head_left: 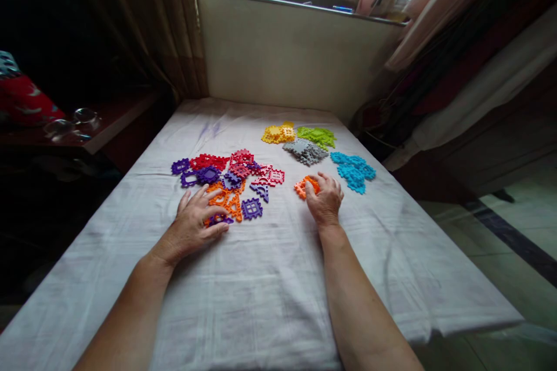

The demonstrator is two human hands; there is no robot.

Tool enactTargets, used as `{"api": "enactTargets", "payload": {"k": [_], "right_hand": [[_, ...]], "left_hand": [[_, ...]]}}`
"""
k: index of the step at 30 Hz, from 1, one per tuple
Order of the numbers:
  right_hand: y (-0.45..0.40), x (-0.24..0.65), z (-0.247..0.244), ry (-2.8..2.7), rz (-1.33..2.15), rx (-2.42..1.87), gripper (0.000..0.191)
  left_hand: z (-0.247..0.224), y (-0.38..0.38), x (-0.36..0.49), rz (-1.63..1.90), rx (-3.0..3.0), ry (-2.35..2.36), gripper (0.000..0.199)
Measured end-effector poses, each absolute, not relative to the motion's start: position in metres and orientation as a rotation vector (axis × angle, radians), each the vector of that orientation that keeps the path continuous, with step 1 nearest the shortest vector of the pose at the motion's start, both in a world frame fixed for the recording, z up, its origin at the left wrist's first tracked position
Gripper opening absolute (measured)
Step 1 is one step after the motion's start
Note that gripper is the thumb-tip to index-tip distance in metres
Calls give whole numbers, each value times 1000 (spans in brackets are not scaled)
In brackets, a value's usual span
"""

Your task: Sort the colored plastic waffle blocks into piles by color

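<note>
My left hand [198, 220] lies with fingers spread at the near left edge of a mixed heap, touching orange interlocking tiles [235, 207] and purple ones under the fingertips. A purple window tile [252, 208] lies just right of it. Purple tiles [208, 174] and red tiles [209, 161] make up the heap's far side. Over to the right, my right hand [325, 196] curls its thumb and fingers around a few orange tiles [301, 188] low on the cloth. The palm hides part of these.
Beyond my right hand are separate piles of yellow tiles [278, 133], green tiles [317, 137], grey tiles [306, 152] and blue tiles [354, 170]. A pale cloth [270, 290] covers the table. Glasses [72, 124] rest on a dark side surface at left; a window sill [296, 4] is behind.
</note>
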State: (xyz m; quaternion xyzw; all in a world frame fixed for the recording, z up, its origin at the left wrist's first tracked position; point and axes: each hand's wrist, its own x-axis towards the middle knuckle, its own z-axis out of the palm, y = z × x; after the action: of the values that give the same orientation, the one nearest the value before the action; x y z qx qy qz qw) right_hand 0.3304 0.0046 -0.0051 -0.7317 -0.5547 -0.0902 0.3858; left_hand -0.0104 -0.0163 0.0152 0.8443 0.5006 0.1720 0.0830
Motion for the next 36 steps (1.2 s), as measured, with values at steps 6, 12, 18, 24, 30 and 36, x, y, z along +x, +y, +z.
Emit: {"api": "enactTargets", "payload": {"k": [6, 12, 18, 24, 30, 36], "right_hand": [[-4, 293, 0, -1651, -167, -1607, 21], [-20, 235, 4, -2021, -7, -1381, 18], [-30, 208, 10, -2284, 134, -1365, 34], [-31, 208, 12, -2319, 186, -1390, 26], [-30, 207, 13, -2289, 182, -1453, 34], [-26, 206, 10, -2293, 155, -1446, 24]], "left_hand": [[26, -12, -23, 979, 2385, 1751, 31], [15, -9, -41, 903, 2150, 2206, 29], [9, -8, -38, 861, 2195, 2114, 33], [16, -14, -25, 632, 2440, 1773, 25], [16, -22, -20, 365, 2536, 1712, 46], [18, -25, -16, 311, 2533, 1713, 43]]}}
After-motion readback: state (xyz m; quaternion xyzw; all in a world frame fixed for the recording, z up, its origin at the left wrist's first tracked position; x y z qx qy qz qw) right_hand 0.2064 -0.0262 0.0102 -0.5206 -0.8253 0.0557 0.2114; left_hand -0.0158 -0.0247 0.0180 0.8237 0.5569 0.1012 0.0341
